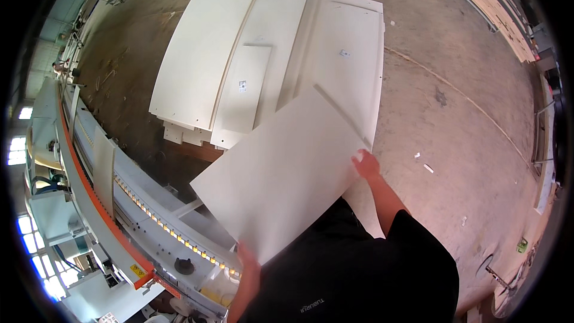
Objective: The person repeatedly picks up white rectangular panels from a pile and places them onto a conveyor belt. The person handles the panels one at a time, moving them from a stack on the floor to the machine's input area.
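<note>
"What colour is the held panel [275,173]?"
"Plain off-white, like the stacked boards [206,54]."
"And the machine [155,191]?"
"Pale grey with an orange strip [128,244]; its row of blocks [173,231] looks yellow, though they're small."

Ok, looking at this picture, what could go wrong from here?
The held panel might scrape the stacked panels, since in this view its far corner overlaps them. The left hand could bump the machine, which appears close beside it. The right hand seems to hold only the panel's edge, so its grip might slip.

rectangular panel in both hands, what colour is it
The rectangular panel is plain off-white, with no pattern visible; the head view shows it best.
</note>
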Demonstrator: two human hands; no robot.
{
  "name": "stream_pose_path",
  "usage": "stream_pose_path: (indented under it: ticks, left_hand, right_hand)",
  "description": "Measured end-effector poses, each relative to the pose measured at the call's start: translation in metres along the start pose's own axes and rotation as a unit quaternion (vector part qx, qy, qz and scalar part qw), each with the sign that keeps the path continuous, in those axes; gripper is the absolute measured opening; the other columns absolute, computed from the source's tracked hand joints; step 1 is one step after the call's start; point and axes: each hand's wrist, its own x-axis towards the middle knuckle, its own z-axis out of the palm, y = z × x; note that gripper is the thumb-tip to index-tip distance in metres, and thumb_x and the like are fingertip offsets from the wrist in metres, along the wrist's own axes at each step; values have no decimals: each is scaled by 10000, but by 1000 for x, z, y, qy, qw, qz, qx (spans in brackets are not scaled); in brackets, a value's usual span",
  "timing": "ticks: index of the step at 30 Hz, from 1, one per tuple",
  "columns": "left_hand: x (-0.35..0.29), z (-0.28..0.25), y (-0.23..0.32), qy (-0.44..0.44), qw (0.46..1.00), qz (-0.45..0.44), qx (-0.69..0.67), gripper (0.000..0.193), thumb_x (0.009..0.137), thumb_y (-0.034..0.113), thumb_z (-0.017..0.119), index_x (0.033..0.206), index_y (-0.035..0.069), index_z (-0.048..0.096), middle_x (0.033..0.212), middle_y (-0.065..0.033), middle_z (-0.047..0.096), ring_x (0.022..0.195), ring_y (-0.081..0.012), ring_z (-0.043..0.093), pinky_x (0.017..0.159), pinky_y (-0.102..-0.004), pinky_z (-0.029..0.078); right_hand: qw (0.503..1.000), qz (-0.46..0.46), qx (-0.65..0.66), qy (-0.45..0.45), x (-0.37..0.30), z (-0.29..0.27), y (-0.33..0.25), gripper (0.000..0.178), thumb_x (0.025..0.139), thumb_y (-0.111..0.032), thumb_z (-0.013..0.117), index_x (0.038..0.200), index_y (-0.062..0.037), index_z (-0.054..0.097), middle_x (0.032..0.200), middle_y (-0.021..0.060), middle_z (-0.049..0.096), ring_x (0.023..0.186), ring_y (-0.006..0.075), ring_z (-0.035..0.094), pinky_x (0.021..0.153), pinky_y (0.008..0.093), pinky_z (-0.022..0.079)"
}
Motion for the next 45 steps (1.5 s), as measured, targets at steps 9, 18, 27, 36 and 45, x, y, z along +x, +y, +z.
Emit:
stream_pose_path:
  ticks: [9, 18, 27, 36, 45]
  left_hand:
    - [-11, 2, 38, 119, 993, 8, 25, 599, 1082, 455, 442, 1428, -26, 526, 1342, -143, 626, 1182, -278, 629, 1025, -413, 500]
    - [-21, -75, 17, 267, 942, 47, 196, 532, 1042, 457, 517, 1176, -19, 713, 1058, -89, 720, 945, -219, 661, 823, -371, 523]
    - [-99, -137, -18, 365, 915, 30, -170, 488, 1004, 436, 599, 1066, -29, 735, 930, -39, 704, 852, -152, 620, 779, -319, 490]
    - [-138, -258, -152, 596, 768, -45, 229, 542, 957, 491, 621, 1343, 112, 595, 1343, -177, 608, 1211, -386, 579, 961, -508, 484]
    - [-151, -279, -147, 623, 733, 75, 263, 577, 859, 232, 717, 1379, 50, 545, 1432, -151, 546, 1338, -370, 482, 1102, -500, 398]
  right_hand:
    - [980, 146, -57, -123, 68, -11, 26, 874, 980, -740, 271, 1365, -38, 621, 1391, 219, 615, 1310, 391, 569, 1106, 490, 430]
    - [992, 112, 19, -63, 38, -8, -3, 940, 994, -733, 178, 1191, 8, 723, 1257, 259, 677, 1244, 431, 598, 1060, 508, 442]
    - [999, 8, -20, -32, -13, 25, -132, 921, 981, -742, 256, 1061, 30, 752, 1109, 242, 729, 1118, 416, 657, 969, 521, 475]
    - [954, -255, -116, -107, -104, 102, -228, 830, 974, -699, 419, 1172, 57, 699, 1157, 273, 710, 1122, 421, 668, 989, 516, 493]
    - [834, -412, 3, -368, -220, 143, -270, 607, 854, -463, 803, 1113, 65, 653, 1095, 242, 727, 1069, 324, 706, 907, 446, 542]
